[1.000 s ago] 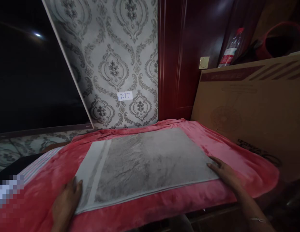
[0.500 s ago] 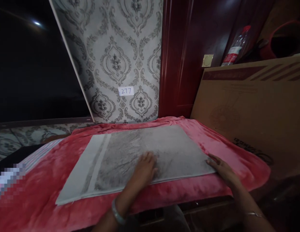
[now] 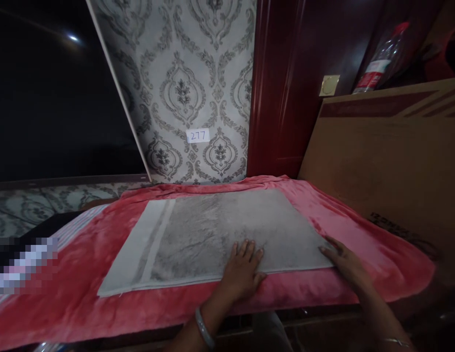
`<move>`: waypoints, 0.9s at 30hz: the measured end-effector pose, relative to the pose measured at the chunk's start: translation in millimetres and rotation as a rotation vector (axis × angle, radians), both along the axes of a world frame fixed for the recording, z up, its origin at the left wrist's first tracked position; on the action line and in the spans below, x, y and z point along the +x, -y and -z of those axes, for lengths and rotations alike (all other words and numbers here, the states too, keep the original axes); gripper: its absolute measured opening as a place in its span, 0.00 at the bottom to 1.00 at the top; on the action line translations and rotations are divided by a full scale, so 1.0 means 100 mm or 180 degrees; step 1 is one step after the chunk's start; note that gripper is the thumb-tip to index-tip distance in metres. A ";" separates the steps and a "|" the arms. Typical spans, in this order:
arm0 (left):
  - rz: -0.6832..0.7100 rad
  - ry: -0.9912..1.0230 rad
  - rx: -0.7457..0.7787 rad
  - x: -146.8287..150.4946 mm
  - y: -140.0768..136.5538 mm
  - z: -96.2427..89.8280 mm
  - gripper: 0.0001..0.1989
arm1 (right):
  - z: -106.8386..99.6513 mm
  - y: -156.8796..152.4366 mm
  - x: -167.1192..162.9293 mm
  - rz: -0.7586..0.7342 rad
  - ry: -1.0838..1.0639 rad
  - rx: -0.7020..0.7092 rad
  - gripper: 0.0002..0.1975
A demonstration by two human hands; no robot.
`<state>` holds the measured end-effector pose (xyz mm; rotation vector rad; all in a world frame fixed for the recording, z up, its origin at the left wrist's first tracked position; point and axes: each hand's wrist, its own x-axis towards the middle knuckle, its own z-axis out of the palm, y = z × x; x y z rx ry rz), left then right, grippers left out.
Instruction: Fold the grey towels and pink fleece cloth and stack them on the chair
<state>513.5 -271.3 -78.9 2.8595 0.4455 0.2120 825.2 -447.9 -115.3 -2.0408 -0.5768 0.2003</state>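
A grey towel (image 3: 209, 234), with pale and dark bands near its left end, lies flat and folded on a pink-red plush blanket (image 3: 75, 274). My left hand (image 3: 244, 266) rests palm down at the towel's near edge, right of its middle, with fingers stretched out and slightly apart. At the near right corner, my right hand (image 3: 343, 259) touches the towel with its thumb on the top. The index finger is extended along the right edge; the other fingers are partly hidden.
A large cardboard box (image 3: 359, 161) stands on the right, with a clear plastic bottle (image 3: 377, 68) on top. A dark screen (image 3: 62, 98) is at the left. The patterned wall bears a paper label (image 3: 197, 135). Striped cloth (image 3: 79, 222) lies on the left.
My left hand has slid right and nearer along the towel, to its near edge. My right hand stays at the right corner. The view has shifted slightly.
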 end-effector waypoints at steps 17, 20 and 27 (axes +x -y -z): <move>0.0091 0.0450 0.0014 -0.22 0.16 0.04 0.24 | 0.03 0.03 0.05 0.0075 0.0297 -0.0376 0.36; 0.0047 0.0592 -0.0142 -0.40 0.23 0.05 0.22 | 0.01 0.04 0.02 0.0096 0.0308 -0.0376 0.35; -0.0277 0.1442 -0.1302 -1.14 0.34 0.06 0.16 | -0.01 0.08 -0.01 0.0111 0.0099 -0.0741 0.42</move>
